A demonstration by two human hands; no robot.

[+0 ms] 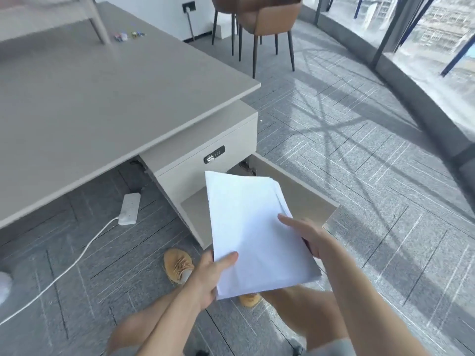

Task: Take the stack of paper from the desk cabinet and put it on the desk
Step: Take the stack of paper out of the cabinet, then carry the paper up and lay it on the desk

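Stack of white paper sheets — held in the air in front of the open cabinet, clear of the desk, top sheets slightly fanned at the far right corner. Left hand grips the near left corner, thumb on top. Right hand clasps the right edge, thumb lying across the top sheet. Pale grey desk cabinet — door swung open, black combination lock on its drawer front. Grey desk above left. White power strip on the floor.
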